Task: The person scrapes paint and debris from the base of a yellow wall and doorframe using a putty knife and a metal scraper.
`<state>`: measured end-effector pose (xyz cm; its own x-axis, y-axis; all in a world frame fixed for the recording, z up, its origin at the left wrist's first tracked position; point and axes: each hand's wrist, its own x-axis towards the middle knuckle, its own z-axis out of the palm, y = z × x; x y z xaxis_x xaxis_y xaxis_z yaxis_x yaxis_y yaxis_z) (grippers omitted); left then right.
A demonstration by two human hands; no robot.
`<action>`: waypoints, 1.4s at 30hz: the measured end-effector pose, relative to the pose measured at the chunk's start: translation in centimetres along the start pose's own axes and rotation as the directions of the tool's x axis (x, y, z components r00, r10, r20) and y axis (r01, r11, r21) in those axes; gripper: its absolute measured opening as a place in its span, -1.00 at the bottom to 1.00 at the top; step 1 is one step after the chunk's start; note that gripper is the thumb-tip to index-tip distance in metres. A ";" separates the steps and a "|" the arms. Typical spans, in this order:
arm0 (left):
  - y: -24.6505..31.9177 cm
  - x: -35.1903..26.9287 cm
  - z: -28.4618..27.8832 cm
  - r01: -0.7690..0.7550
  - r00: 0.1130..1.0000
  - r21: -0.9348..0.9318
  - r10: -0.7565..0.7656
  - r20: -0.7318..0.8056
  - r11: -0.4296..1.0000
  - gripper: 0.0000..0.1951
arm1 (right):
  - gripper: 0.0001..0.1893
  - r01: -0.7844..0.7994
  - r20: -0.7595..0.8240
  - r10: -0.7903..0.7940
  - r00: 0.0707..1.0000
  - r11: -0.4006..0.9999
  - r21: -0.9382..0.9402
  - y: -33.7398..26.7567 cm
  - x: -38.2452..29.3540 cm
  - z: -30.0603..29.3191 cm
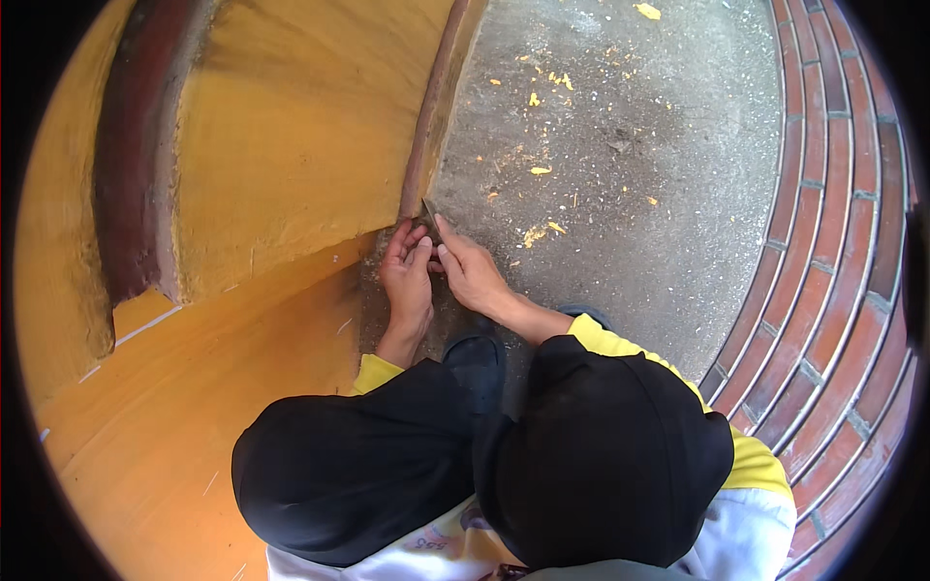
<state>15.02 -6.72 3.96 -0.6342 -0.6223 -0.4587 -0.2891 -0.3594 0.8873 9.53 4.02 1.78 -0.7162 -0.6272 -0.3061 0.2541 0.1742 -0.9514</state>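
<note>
My right hand (472, 272) grips a thin, narrow blade-like tool (429, 212); its handle is hidden in the fingers. The tool's tip touches or nearly touches the lower edge of the yellow wall (431, 163), beside a reddish-brown painted ledge (418, 171). Close on the left, my left hand (408, 272) is palm up with its fingers curled near the ledge's end corner. Whether it holds anything small cannot be told. The fingertips of both hands come close together.
Yellow paint flakes (540, 171) and pale specks lie scattered over the concrete floor (617, 254). A curved band of red bricks (821, 290) runs along the right. An orange-yellow wall (218, 407) stands at the left. My black-clad knees (610, 450) and dark shoes (476, 363) are below the hands.
</note>
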 end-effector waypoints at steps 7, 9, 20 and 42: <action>0.7 -1.0 -0.5 -0.057 0.998 0.079 0.054 0.038 0.995 -0.48 | -0.50 -0.268 -0.022 0.274 0.961 0.951 0.152 -5.8 6.8 -3.4; 0.8 -0.8 -0.1 -0.111 0.993 0.072 0.108 0.042 0.991 -0.41 | -0.50 0.014 -0.166 -0.020 0.986 0.999 -0.035 -3.2 5.8 -2.7; 0.6 -1.0 -0.2 -0.113 0.989 0.101 0.101 0.111 0.988 -0.40 | -0.51 0.044 -0.193 -0.069 0.979 0.991 -0.130 -2.2 6.0 -2.1; 2.3 -2.5 0.4 -0.179 0.968 -0.053 0.186 0.171 0.982 -0.78 | -0.26 -0.215 0.157 0.186 0.970 0.957 0.196 -5.2 -6.9 -5.9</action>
<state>15.71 -5.69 7.14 -0.7899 -0.5502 -0.2707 -0.1324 -0.2780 0.9514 9.27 11.89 8.66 -0.5452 -0.6952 -0.4684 0.5247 0.1527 -0.8375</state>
